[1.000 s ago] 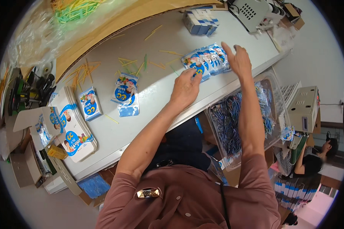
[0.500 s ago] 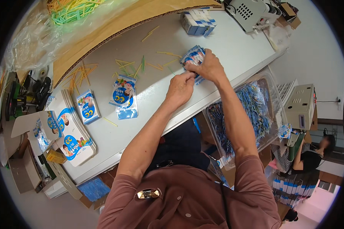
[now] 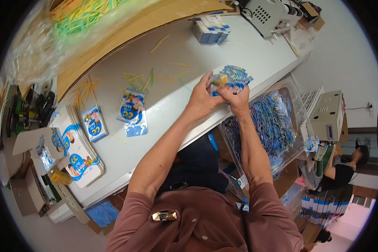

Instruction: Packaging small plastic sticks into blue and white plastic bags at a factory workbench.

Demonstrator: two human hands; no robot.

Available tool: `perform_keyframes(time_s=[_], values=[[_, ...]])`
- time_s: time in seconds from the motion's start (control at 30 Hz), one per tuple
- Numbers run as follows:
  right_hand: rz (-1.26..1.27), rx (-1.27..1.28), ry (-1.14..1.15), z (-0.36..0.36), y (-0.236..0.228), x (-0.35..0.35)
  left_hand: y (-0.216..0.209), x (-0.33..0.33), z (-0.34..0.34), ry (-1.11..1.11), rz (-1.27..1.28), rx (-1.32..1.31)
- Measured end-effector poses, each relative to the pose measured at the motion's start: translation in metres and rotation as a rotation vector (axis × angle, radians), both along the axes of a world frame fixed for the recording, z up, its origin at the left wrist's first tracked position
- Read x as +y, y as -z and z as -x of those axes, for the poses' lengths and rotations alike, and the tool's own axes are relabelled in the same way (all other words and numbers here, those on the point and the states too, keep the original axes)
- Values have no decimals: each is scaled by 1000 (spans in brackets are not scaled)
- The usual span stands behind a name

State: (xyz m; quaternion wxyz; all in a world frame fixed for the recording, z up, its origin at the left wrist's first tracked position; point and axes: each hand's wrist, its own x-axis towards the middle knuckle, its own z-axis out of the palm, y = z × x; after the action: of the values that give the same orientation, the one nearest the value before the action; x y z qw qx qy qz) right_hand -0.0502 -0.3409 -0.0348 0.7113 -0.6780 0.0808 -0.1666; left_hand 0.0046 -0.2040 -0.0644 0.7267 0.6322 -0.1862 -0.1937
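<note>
Near the table's front edge, my left hand (image 3: 202, 100) and my right hand (image 3: 238, 100) grip a bunch of small blue-and-white sachets (image 3: 238, 74) between them. The sachets' crimped edges fan out beyond my fingers. A small yellow piece (image 3: 224, 79) shows among them, blurred, and I cannot make out what it is. To the left, a printed blue-and-white pouch (image 3: 130, 108) overlaps another pouch (image 3: 137, 128). A third, fuller pouch (image 3: 94, 123) lies beside a stack of flat printed cartons (image 3: 88, 166). Loose orange straws (image 3: 87, 89) and several yellow and green ones are scattered behind.
A clear plastic tub (image 3: 266, 126) full of blue sachets stands right of my legs. A block of small boxes (image 3: 211, 30) sits at the back. A cardboard box edge (image 3: 126, 33) with straws borders the far left. Another person (image 3: 340, 168) sits at the far right.
The sachets have moved right and nearer, and now fan out between my hands. My left hand has opened round their left side; my right hand has come down and turned.
</note>
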Motion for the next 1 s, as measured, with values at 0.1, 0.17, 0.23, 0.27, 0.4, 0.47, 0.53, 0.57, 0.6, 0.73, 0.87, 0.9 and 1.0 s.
perform_keyframes(time_s=[0.1, 0.17, 0.23, 0.27, 0.4, 0.47, 0.53, 0.57, 0.6, 0.73, 0.87, 0.9, 1.0], values=[[-64, 6, -12, 7, -10, -3, -29, 4, -11, 311, 146, 76], [38, -116, -33, 1, -8, -9, -33, 1, -11, 233, 150, -43], [71, -108, -132, -4, -9, -18, -21, -3, -18, 214, 89, -107], [66, -108, -124, -7, -6, -26, -18, -6, -23, 204, 78, -98], [389, 81, -185, -12, 7, -43, -9, -10, -21, 140, -45, -153], [253, 96, -217, -15, 2, -47, -10, -13, -22, 137, -19, -175], [258, 124, -211, -13, -2, -49, -15, -17, -23, 240, -4, -112], [264, 150, -213, -13, -3, -47, -9, -17, -24, 236, -10, -113], [263, 147, -212, -13, 0, -52, 1, -20, -26, 181, -124, -292], [333, 135, -223, -5, 15, -67, 18, -35, -20, 90, -134, -546], [153, 50, -191, 1, 8, -57, 8, -39, -21, 178, -165, -354], [154, 48, -186, 1, 10, -57, 9, -40, -21, 182, -163, -356], [23, 141, -124, -2, 12, -55, 1, -38, -21, 222, -188, -251]])
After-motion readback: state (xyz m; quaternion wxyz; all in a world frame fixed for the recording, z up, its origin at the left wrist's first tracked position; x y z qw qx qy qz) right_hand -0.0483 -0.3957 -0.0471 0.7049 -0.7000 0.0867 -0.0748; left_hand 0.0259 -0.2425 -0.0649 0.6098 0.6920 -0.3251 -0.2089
